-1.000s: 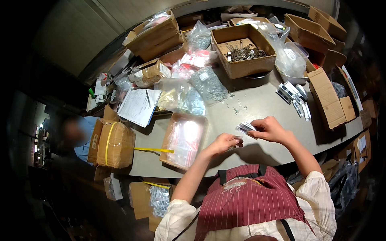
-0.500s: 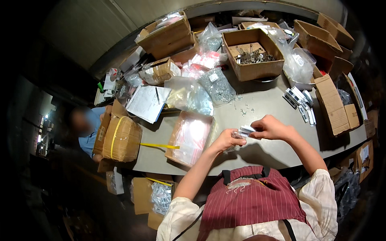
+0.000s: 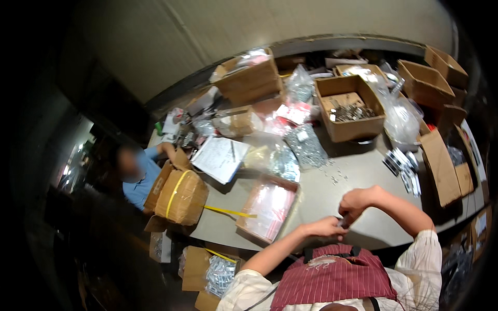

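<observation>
Close to the near table edge, my left hand (image 3: pixel 327 226) is closed on a small clear plastic bag (image 3: pixel 343 222), mostly hidden by fingers. My right hand (image 3: pixel 357 202) bends down over it from above, its fingertips pinched at the bag. What lies inside the bag is blurred now; pale metal pieces showed there a moment earlier. Left of my hands stands an open carton (image 3: pixel 270 207) of flat clear bags with red edges. Silvery metal parts (image 3: pixel 403 168) lie in a pile to the right. Small screws (image 3: pixel 334 173) are scattered beyond my hands.
A large carton (image 3: pixel 350 122) of metal pieces stands at the back. Bags of small hardware (image 3: pixel 306 145), a clipboard with paper (image 3: pixel 220 158) and a taped carton (image 3: pixel 184 197) with a yellow strap crowd the left. A co-worker in blue (image 3: pixel 142 179) is beside it. Cartons (image 3: pixel 446 168) line the right.
The view has tilted, so the table sits lower and further right. My right hand has turned fingers-down over my left, and the metal pieces in the bag are now mostly covered.
</observation>
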The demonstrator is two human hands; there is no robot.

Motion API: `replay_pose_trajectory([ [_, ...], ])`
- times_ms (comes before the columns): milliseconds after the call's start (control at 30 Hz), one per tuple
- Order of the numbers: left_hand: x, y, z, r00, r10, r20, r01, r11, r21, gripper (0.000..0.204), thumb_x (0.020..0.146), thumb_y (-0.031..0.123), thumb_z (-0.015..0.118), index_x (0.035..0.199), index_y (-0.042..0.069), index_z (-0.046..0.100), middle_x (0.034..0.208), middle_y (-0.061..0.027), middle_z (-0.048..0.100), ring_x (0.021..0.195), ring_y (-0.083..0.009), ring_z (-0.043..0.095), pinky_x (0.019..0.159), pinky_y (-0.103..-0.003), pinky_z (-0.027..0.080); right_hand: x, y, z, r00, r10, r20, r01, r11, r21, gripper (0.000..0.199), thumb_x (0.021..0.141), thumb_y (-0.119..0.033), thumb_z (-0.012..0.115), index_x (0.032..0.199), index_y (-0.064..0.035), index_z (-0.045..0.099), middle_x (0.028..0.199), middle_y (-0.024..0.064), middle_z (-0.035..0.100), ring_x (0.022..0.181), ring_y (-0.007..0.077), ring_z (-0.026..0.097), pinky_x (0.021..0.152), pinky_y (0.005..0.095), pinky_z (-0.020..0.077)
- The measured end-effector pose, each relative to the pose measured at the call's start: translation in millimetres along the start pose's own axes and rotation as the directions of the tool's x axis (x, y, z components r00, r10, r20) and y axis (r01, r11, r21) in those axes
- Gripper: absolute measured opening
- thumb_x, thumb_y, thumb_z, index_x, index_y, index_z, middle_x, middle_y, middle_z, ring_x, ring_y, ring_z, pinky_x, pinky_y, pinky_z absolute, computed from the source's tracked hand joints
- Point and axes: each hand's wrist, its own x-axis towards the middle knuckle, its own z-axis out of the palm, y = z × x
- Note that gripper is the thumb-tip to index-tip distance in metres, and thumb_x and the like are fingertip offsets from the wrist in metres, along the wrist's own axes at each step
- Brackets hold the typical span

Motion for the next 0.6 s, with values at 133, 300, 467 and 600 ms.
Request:
replay_pose_trajectory([
  [133, -15.4, 2.7, 22.1, 0.971, 0.24, -0.02, -0.219, 0.848, -0.483, 0.035, 0.104, 0.039, 0.056, 0.097, 0.005, 0.064, 0.082, -0.0002, 0.065, 0.078, -0.0094, 0.063, 0.075, -0.027, 0.051, -17.1, 12.1, 1.5, 0.981, -0.054, -0.188, 0.105, 0.956, 0.273, 0.043, 0.083, -0.049, 0.075, 0.095, -0.0077, 0.074, 0.073, 0.0119, 0.07, 0.067, 0.0296, 0.069, 0.062, 0.0391, 0.0522],
  [300, -22.5, -11.9, 28.3, 0.964, 0.179, -0.196, -0.261, 0.773, -0.578, 0.03, 0.104, 0.034, 0.054, 0.102, 0.005, 0.061, 0.088, -0.0018, 0.066, 0.082, -0.0114, 0.065, 0.078, -0.028, 0.052, -11.3, -6.9, 24.7, 0.817, 0.224, -0.532, 0.061, 0.883, 0.465, 0.04, 0.082, -0.04, 0.078, 0.102, -0.0059, 0.072, 0.08, 0.0152, 0.071, 0.074, 0.0319, 0.07, 0.067, 0.0393, 0.0536],
  [467, -15.1, -20.6, 33.7, 0.918, 0.229, -0.325, -0.387, 0.701, -0.599, 0.018, 0.1, 0.018, 0.052, 0.102, 0.001, 0.058, 0.092, -0.0053, 0.064, 0.087, -0.016, 0.067, 0.081, -0.031, 0.052, 11.3, -24.4, 55.0, 0.713, 0.406, -0.572, 0.205, 0.659, 0.724, 0.026, 0.093, -0.016, 0.067, 0.116, -0.0033, 0.063, 0.088, 0.0124, 0.065, 0.079, 0.0187, 0.063, 0.071, 0.0334, 0.0516],
  [600, -16.5, -8.8, 37.6, 0.903, 0.269, -0.336, -0.426, 0.675, -0.602, 0.02, 0.102, 0.02, 0.053, 0.103, 0.001, 0.057, 0.096, -0.0057, 0.062, 0.089, -0.0182, 0.065, 0.084, -0.032, 0.053, 23.3, -27.3, 70.2, 0.637, 0.46, -0.619, 0.391, 0.499, 0.773, 0.025, 0.097, -0.015, 0.061, 0.12, -0.0048, 0.061, 0.09, 0.0059, 0.062, 0.082, 0.013, 0.058, 0.074, 0.0289, 0.0488],
])
